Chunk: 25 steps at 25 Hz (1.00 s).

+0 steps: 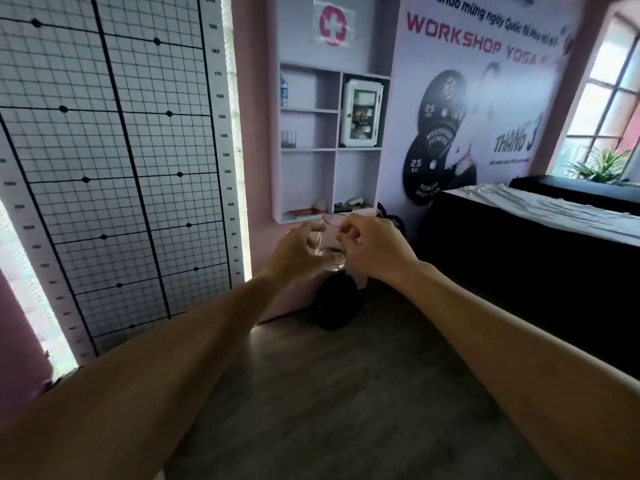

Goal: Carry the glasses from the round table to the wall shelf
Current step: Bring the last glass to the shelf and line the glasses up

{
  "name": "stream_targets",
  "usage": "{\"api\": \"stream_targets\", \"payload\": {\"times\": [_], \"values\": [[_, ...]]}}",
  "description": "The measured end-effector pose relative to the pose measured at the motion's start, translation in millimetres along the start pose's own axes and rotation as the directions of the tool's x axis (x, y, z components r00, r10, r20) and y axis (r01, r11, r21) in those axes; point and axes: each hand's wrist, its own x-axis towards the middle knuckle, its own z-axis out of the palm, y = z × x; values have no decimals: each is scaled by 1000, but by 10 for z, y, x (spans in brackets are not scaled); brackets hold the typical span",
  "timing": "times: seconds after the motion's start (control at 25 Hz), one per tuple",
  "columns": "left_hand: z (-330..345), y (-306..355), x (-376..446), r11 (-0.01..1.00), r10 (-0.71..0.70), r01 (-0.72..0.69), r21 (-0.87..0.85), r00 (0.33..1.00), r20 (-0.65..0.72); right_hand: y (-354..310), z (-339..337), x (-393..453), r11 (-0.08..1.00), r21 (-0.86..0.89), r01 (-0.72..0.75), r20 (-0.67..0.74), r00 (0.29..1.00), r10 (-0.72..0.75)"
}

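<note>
Both my hands hold one clear drinking glass [329, 247] out in front of me at arm's length. My left hand [294, 252] cups its left side and base, and my right hand [370, 249] pinches its rim and right side. Ahead hangs the white wall shelf [336, 129] with several open compartments. Another clear glass [288, 139] stands in its middle left compartment. The glass in my hands sits just below the shelf's bottom edge in the view. The round table is out of sight.
A white first-aid box [362, 112] fills the shelf's upper right compartment and a water bottle [284, 89] stands upper left. Small items lie on the bottom level. A black weight [337, 303] rests on the floor under the shelf. A black massage bed [519, 244] stands right, a grid chart [114, 161] left.
</note>
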Motion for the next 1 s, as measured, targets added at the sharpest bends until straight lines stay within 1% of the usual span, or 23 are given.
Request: {"api": "stream_targets", "payload": {"times": [0.2, 0.36, 0.48, 0.72, 1.0], "values": [[97, -337, 917, 998, 57, -57, -5, 998, 1, 287, 249, 790, 999, -43, -2, -28, 1000, 1], [351, -591, 1604, 997, 74, -74, 8, 997, 30, 656, 437, 1355, 999, -40, -29, -30, 999, 28], [565, -746, 2074, 997, 75, -75, 11, 997, 5, 983, 566, 1759, 999, -19, -38, -25, 999, 37], [1092, -936, 3261, 998, 65, -65, -9, 997, -31, 1836, 706, 2825, 1000, -2, 11, -5, 1000, -11], [1598, -1000, 4663, 1000, -9, 8, -6, 991, -136, 2732, 764, 4177, 997, 34, 73, 1, 997, -73]]}}
